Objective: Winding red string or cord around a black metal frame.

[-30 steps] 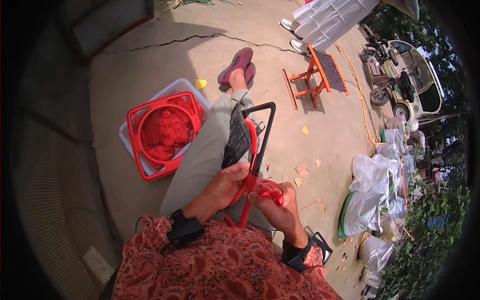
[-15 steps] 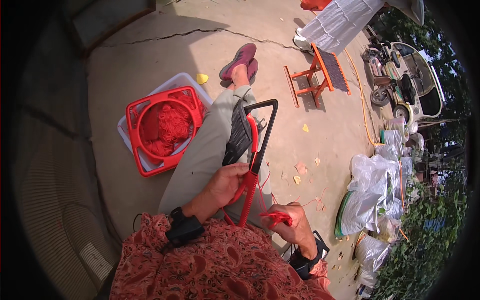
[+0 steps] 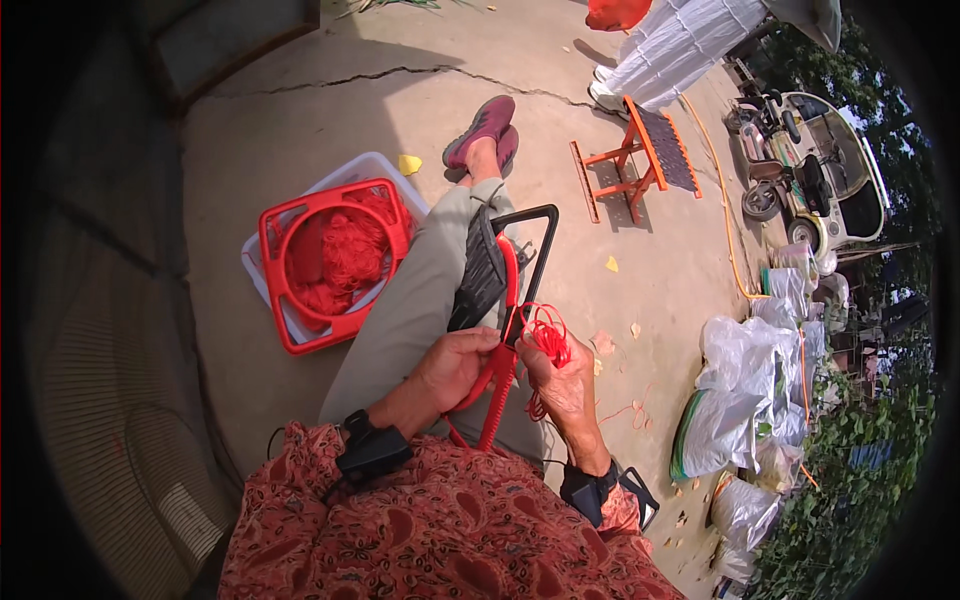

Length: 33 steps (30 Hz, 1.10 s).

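Across my lap lies a black metal frame (image 3: 543, 240), looking like a small folding stool, with a black woven seat (image 3: 476, 280). Red cord is wound tightly round one bar (image 3: 497, 405) of it. My left hand (image 3: 445, 370) is closed on the frame where its bars cross, thumb pressed near the red part. Close by on the right, my right hand (image 3: 568, 390) grips a looped bundle of red cord (image 3: 550, 343), its fingertips near the same crossing. Loose strands trail to the ground. The fingers' undersides are hidden.
Left of my legs stands a white basin (image 3: 256, 262) with a red plastic frame (image 3: 277, 305) over it and red cord (image 3: 345, 250) inside. An orange stool (image 3: 640, 150) stands ahead. White sacks (image 3: 735, 420), a yellow hose (image 3: 722, 200) and a parked vehicle (image 3: 830, 180) are at the right.
My right hand has moved up and left with the red cord, from beside my lap to the frame's crossing. My left hand keeps its grip at the same place.
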{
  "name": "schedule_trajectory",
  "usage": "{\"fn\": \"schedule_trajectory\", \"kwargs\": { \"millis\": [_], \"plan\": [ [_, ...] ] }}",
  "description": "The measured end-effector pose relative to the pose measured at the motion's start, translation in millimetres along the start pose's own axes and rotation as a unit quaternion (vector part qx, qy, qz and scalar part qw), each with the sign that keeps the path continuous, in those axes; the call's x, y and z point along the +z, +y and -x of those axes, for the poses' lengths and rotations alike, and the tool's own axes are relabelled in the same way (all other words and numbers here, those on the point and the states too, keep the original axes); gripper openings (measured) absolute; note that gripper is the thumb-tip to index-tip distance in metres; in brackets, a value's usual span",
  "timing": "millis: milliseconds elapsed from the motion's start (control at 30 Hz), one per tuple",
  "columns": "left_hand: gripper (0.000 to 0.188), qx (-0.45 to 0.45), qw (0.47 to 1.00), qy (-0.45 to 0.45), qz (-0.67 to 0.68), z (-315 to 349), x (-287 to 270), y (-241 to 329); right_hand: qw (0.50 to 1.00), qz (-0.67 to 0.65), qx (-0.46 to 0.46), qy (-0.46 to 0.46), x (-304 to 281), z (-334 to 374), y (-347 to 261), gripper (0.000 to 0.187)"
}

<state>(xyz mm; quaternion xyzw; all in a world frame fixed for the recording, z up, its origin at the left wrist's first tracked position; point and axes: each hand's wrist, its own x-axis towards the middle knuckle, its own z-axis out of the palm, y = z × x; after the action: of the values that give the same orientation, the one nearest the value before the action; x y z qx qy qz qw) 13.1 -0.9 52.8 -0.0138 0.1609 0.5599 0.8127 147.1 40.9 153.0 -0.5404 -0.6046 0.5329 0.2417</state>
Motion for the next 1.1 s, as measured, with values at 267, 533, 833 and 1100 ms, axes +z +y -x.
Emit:
{"fn": "schedule_trajectory", "kwargs": {
  "millis": [267, 533, 833, 1100],
  "plan": [
    [0.018, 0.019, 0.999, 0.01, -0.029, 0.1, 4.1, -3.3, 1.0, 0.007, 0.006, 0.008, 5.0, -0.3, 2.4, 0.011],
    [0.013, 0.014, 0.999, 0.018, -0.034, 1.0, 0.5, 0.7, 0.989, -0.071, 0.118, -0.06, -16.3, 34.5, 13.5, 0.026],
    [0.015, -0.013, 0.999, -0.013, -0.035, -3.5, -5.7, -0.6, 0.98, -0.045, 0.057, -0.187, -25.1, 38.3, -9.6, 0.016],
    [0.02, -0.044, 0.999, -0.014, -0.028, 1.4, 5.4, 7.8, 0.962, -0.032, -0.06, -0.264, -16.0, 32.5, -19.1, 0.024]
  ]
}}
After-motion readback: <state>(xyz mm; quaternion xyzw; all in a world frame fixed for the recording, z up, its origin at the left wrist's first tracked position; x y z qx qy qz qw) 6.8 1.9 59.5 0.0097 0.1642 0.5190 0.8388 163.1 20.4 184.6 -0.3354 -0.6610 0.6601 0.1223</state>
